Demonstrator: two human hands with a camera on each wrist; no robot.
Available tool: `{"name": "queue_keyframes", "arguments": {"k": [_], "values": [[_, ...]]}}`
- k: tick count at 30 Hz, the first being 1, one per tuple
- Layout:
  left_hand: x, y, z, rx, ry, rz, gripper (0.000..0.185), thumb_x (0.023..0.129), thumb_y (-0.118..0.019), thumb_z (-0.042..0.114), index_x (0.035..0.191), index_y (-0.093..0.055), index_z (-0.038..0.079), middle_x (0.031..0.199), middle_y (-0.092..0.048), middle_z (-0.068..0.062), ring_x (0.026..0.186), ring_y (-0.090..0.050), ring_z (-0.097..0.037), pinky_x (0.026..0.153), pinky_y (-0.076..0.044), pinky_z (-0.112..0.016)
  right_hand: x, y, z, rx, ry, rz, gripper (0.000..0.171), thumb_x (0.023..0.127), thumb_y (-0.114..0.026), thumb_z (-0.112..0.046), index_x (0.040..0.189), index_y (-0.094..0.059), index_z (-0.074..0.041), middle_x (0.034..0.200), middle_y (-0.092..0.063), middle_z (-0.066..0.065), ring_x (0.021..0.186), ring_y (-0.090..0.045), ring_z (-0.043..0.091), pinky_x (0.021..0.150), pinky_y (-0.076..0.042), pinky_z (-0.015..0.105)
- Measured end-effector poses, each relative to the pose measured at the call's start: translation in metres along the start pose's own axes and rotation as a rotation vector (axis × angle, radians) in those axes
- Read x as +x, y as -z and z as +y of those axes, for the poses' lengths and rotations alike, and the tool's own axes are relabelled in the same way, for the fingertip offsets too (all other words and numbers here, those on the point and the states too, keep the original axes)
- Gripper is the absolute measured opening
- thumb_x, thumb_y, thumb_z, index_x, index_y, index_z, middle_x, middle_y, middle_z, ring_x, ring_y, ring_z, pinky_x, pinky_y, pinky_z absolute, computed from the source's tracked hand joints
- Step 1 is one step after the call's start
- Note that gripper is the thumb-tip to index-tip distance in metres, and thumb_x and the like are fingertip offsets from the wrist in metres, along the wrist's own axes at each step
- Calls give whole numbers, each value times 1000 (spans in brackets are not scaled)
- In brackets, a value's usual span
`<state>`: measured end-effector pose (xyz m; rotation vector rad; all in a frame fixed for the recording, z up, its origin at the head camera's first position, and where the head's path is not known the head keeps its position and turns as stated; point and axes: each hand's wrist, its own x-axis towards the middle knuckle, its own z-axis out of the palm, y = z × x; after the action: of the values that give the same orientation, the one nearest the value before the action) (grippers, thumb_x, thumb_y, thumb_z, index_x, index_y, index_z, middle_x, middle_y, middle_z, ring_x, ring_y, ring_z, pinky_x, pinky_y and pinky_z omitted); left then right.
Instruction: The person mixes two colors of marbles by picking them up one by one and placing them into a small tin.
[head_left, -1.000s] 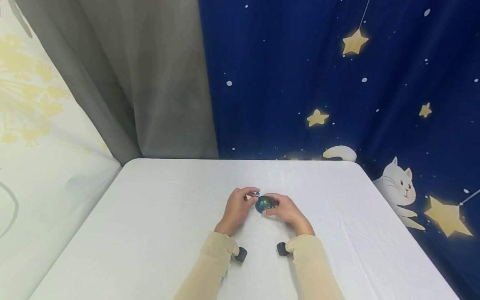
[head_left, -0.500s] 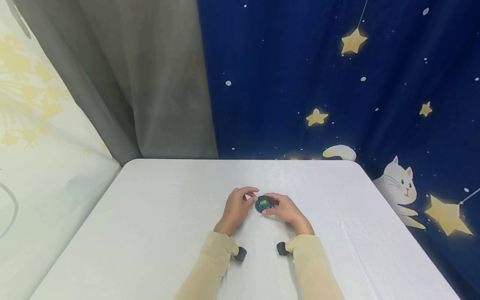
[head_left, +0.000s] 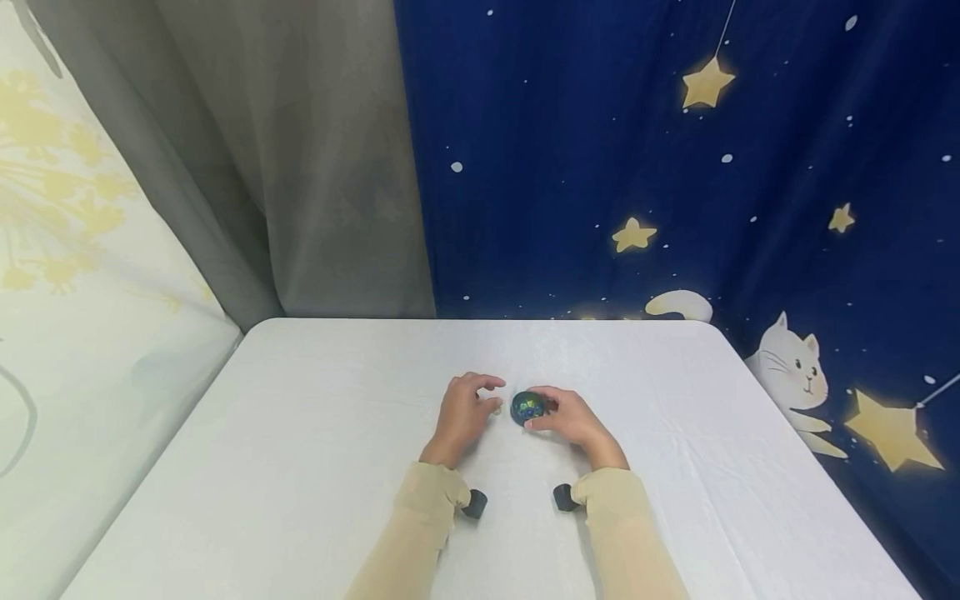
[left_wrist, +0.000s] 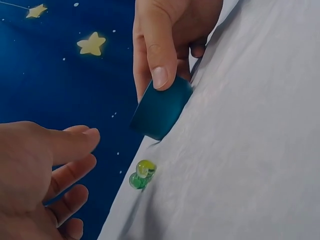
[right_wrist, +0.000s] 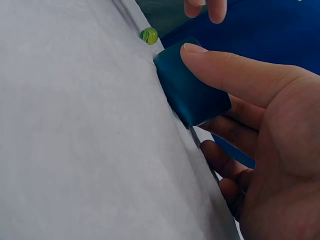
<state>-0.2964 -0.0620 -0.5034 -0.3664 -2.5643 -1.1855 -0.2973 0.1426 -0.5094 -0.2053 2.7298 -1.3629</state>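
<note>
My right hand [head_left: 573, 417] grips a small teal cup [right_wrist: 190, 85], thumb on the near side and fingers round the far side. In the head view, shiny green and blue marbles [head_left: 529, 406] show inside the cup. To the cup's left, my left hand [head_left: 462, 412] holds nothing, its fingers apart and loosely bent. On the white cloth between hand and cup lie a yellow-green marble [left_wrist: 145, 169] and a green marble [left_wrist: 137, 181], close together in the left wrist view. The head view shows them as a small glint beside the left thumb.
A white cloth covers the table [head_left: 315, 450], with light creases at the right. Behind it hang a grey curtain [head_left: 337, 167] and a dark blue curtain [head_left: 540, 167] with stars and a white cat. Black wrist devices [head_left: 565, 497] stick out from both sleeves.
One second ago my left hand pinched a small marble at the cup's rim; that marble has left its fingers. The left hand has since moved left, away from the cup. My right hand stays put.
</note>
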Motion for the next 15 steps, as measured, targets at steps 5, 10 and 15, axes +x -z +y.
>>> {"name": "queue_keyframes", "arguments": {"k": [5, 10, 15], "values": [[1, 1, -4, 42, -4, 8, 27, 79, -78, 8, 105, -74, 17, 101, -67, -1, 92, -54, -23, 81, -43, -37, 1, 0, 0, -2, -7, -2, 57, 73, -84, -21, 127, -64, -15, 127, -62, 10, 119, -55, 35, 98, -40, 54], [0, 1, -6, 70, 9, -15, 29, 81, -75, 7, 108, -74, 17, 107, -66, -3, 98, -55, -24, 85, -43, -39, 1, 0, -1, -1, -12, -1, 57, 73, -84, -20, 127, -64, -16, 127, -62, 10, 119, -55, 34, 98, -40, 54], [-2, 0, -8, 104, 27, -68, 31, 82, -74, 7, 110, -73, 17, 113, -65, -4, 100, -53, -24, 87, -43, -40, 1, 0, -1, 7, -17, -8, 58, 74, -84, -20, 128, -64, -16, 127, -61, 10, 119, -54, 34, 98, -40, 54]]}}
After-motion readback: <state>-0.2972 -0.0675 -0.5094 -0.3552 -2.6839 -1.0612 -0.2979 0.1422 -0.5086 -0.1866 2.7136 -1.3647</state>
